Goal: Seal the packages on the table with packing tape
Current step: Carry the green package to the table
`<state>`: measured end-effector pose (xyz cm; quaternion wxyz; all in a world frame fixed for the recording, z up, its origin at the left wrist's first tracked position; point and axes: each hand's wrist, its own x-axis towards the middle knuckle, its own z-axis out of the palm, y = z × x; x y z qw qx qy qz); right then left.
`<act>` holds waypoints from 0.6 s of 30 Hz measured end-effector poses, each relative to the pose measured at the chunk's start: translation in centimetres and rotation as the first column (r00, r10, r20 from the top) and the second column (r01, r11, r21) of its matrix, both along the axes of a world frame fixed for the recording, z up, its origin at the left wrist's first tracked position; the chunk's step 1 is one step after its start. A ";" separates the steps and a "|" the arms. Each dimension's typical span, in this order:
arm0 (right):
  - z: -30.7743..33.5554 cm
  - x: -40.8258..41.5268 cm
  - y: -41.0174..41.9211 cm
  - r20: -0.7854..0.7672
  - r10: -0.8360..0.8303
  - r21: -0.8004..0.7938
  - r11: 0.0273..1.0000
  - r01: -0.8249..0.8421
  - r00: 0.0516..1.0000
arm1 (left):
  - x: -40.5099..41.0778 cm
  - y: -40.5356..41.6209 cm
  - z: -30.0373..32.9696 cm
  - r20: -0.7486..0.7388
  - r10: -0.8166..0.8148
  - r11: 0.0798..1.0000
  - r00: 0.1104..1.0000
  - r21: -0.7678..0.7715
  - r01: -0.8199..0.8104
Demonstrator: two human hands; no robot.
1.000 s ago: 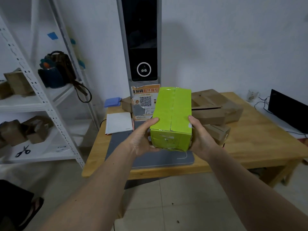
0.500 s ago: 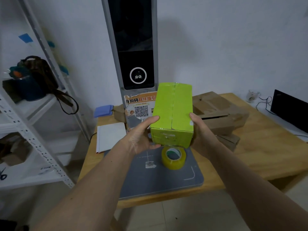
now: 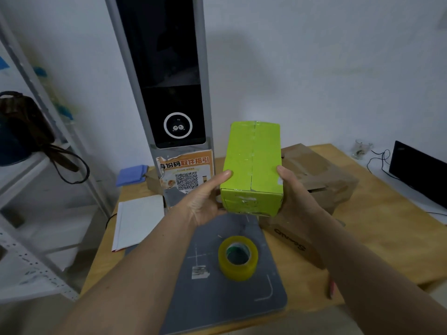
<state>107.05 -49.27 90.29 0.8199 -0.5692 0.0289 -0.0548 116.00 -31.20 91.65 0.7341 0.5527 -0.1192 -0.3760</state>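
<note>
I had the green box (image 3: 252, 165) up in the air between both hands, above the far end of the grey mat (image 3: 227, 281) and clear of the table (image 3: 377, 228). My left hand (image 3: 203, 201) gripped its left side, thumb laid along the top edge and the fingers curled underneath. My right hand (image 3: 294, 192) gripped the right side the same way, thumb on top, fingers hidden behind the box. The box was closed, its top flaps meeting in a seam down the middle, with glossy tape visible over that seam and scraps of torn label on the near end. What it held I could not tell.

The roll of packing tape (image 3: 238, 257) lay flat on the mat, below the box and nearer to me, touched by neither hand. Its core was open and empty as far as I could see.

Behind and to the right of the green box sat a large brown carton (image 3: 321, 172), flaps down but slightly gaping along the front; its inside was too dark to read. A second brown carton (image 3: 292, 240) lay lower, just beside the mat's right edge, closed, with print on its side.

A white notebook (image 3: 137, 223) lay at the left of the table, and a tall grey kiosk (image 3: 169, 93) stood against the wall with a QR poster (image 3: 186, 172) at its foot. A metal shelf (image 3: 36, 165) on the left carried a dark bag (image 3: 21, 126).
</note>
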 end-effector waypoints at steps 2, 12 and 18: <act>0.5 1.0 -1.8 -0.029 -0.063 -0.085 0.995 0.061 0.998 | 0.9 -1.8 0.3 -0.002 0.008 1.000 1.000 -0.003 -0.008; 0.7 4.9 -8.7 -0.010 0.013 -0.175 0.984 -0.015 1.000 | 5.7 -7.7 -0.1 -0.015 -0.029 0.999 0.999 -0.037 0.028; 0.4 6.5 -10.3 -0.049 -0.051 -0.149 0.988 0.044 0.997 | 7.5 -9.7 0.0 0.016 -0.057 0.998 0.998 -0.013 0.057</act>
